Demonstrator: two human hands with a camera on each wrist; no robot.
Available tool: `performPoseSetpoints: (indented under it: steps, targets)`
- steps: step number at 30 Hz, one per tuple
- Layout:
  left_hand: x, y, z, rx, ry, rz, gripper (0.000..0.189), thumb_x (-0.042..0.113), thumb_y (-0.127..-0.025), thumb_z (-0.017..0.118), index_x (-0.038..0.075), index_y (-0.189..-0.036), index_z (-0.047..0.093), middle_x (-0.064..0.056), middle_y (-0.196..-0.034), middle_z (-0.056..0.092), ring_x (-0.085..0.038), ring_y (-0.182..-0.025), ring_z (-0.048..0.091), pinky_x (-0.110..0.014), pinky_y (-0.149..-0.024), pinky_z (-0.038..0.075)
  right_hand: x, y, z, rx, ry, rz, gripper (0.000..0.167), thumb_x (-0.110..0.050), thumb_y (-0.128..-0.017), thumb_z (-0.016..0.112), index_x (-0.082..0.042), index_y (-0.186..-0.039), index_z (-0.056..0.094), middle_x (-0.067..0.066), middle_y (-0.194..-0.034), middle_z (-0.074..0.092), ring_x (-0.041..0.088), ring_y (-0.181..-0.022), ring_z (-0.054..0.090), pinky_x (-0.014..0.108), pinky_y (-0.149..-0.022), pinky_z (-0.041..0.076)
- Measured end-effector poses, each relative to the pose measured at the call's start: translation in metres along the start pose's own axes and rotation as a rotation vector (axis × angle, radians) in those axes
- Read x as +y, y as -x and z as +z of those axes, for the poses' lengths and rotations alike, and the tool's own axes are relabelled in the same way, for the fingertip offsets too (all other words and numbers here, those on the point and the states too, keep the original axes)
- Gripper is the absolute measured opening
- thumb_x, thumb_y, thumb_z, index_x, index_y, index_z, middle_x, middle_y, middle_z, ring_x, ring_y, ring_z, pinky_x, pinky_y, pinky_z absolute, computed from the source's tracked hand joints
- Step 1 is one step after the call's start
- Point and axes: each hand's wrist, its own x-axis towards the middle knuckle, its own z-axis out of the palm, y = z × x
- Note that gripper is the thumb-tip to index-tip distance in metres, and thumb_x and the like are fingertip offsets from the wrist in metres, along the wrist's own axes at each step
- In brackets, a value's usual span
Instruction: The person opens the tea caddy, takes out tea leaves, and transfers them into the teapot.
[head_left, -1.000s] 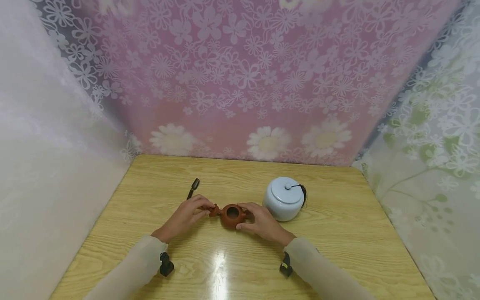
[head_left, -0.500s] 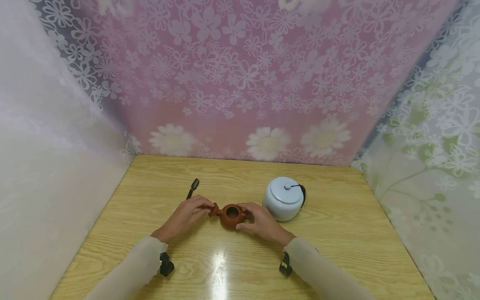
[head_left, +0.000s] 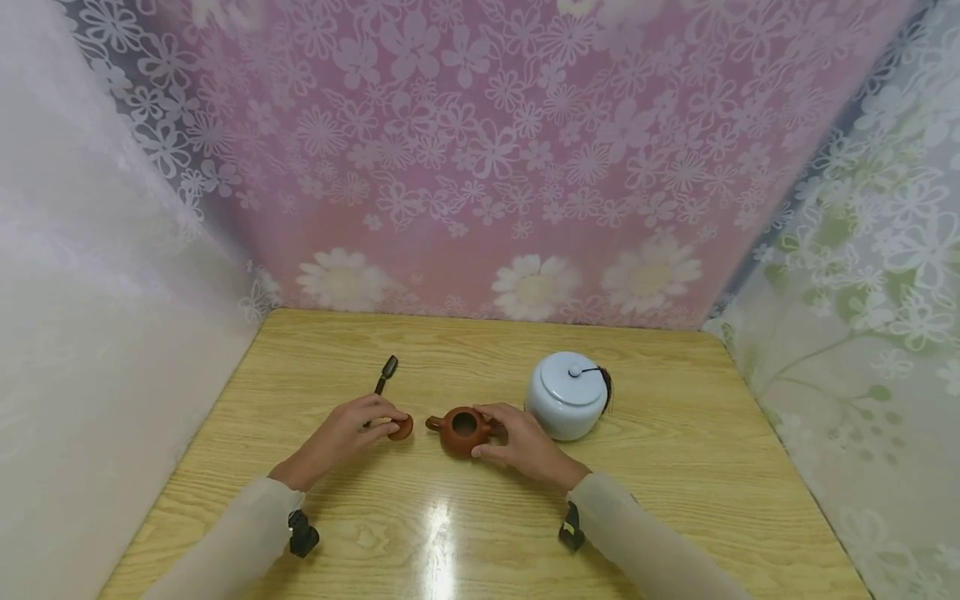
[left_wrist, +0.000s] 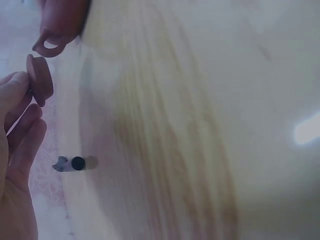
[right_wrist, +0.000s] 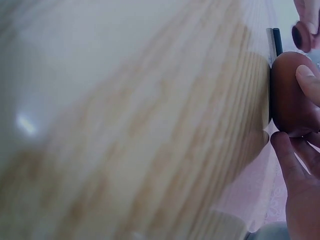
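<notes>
A small reddish-brown teapot [head_left: 456,448] stands uncovered on the table, its dark opening facing up and its loop handle pointing left. My right hand [head_left: 525,443] grips the teapot from the right, thumb on the near side and fingers on the far side. It hides most of the spout. Between thumb and fingertips my left hand [head_left: 333,437] pinches the matching teapot lid [head_left: 402,428], left of the handle and apart from it. In the left wrist view the lid [left_wrist: 42,80] is held edge-on near the teapot [left_wrist: 65,20]. The right wrist view shows the teapot [right_wrist: 287,95] under my right thumb.
A pale blue lidded jar [head_left: 566,412] with a dark tassel stands just beyond my right hand. Behind my left hand lies a dark slim scoop [head_left: 388,368], its lower part covered by the hand. Patterned cloth walls [head_left: 480,208] border the wooden table [head_left: 645,517].
My left hand has moved left with the lid, away from the teapot's handle, and the lid has turned in the fingers. My right hand and the teapot have stayed in place.
</notes>
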Motion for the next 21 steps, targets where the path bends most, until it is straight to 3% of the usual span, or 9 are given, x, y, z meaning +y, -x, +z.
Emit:
performPoseSetpoints:
  steps: [5, 10, 15, 21]
  targets:
    - [-0.003, 0.008, 0.003, -0.104, -0.049, 0.048, 0.023, 0.017, -0.105, 0.075, 0.016, -0.126, 0.083, 0.005, -0.118, 0.074, -0.013, -0.105, 0.073, -0.032, -0.088, 0.063, 0.000, 0.000, 0.000, -0.003, -0.002, 0.002, 0.076, -0.042, -0.093, 0.089, -0.011, -0.156, 0.059, 0.007, -0.148, 0.068, 0.022, -0.128, 0.070, 0.047, -0.109, 0.057]
    - [-0.004, 0.013, 0.006, -0.176, -0.018, 0.081, 0.024, 0.014, -0.106, 0.072, 0.016, -0.127, 0.082, 0.005, -0.118, 0.074, -0.011, -0.104, 0.072, -0.030, -0.088, 0.063, -0.001, 0.000, 0.000, -0.005, 0.006, 0.003, 0.076, -0.041, -0.093, 0.089, -0.011, -0.156, 0.059, 0.007, -0.147, 0.068, 0.021, -0.128, 0.070, 0.047, -0.108, 0.057]
    - [-0.003, 0.015, 0.009, -0.183, 0.021, 0.080, 0.023, 0.013, -0.105, 0.074, 0.017, -0.125, 0.083, 0.007, -0.117, 0.074, -0.008, -0.102, 0.072, -0.028, -0.086, 0.063, -0.001, 0.000, 0.000, -0.007, 0.012, -0.001, 0.076, -0.041, -0.094, 0.088, -0.011, -0.157, 0.059, 0.007, -0.148, 0.068, 0.021, -0.128, 0.070, 0.047, -0.108, 0.057]
    - [-0.001, 0.016, 0.010, -0.172, 0.005, 0.084, 0.023, 0.013, -0.104, 0.075, 0.016, -0.125, 0.083, 0.006, -0.117, 0.074, -0.011, -0.103, 0.072, -0.030, -0.088, 0.063, -0.001, 0.000, 0.000, -0.016, -0.006, 0.002, 0.077, -0.040, -0.094, 0.088, -0.010, -0.158, 0.057, 0.008, -0.149, 0.067, 0.021, -0.127, 0.070, 0.046, -0.108, 0.058]
